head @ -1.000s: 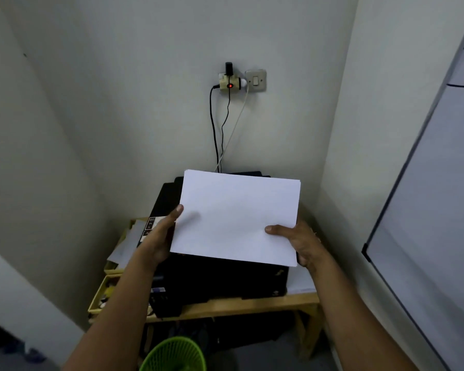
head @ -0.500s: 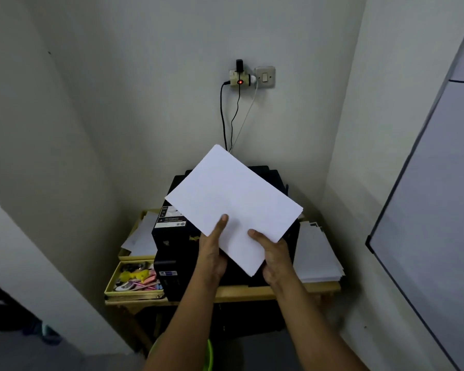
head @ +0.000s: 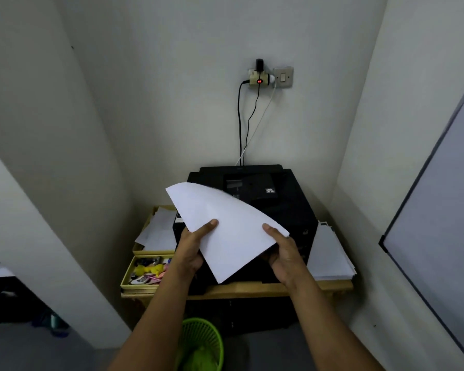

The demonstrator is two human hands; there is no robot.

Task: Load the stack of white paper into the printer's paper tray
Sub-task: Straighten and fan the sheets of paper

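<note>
I hold a stack of white paper [head: 225,228] in front of the black printer [head: 279,204], which stands on a small wooden table [head: 252,287] in the corner. The stack is turned diagonally, one corner pointing down, and its far edge bends over. My left hand [head: 193,247] grips the left edge with the thumb on top. My right hand [head: 281,253] grips the right edge, thumb on top too. The paper hides the printer's front, so its paper tray is not visible.
A second pile of white sheets [head: 330,255] lies on the table right of the printer. Left of it are loose sheets [head: 158,228] and a yellow box of small items [head: 145,271]. A green basket [head: 201,344] stands on the floor below. Cables [head: 240,124] run down from a wall socket.
The paper has turned from lying level to diagonal and dropped lower in front of the printer. Both hands slid toward its near corner, then spread apart along its edges. The far edge now bends.
</note>
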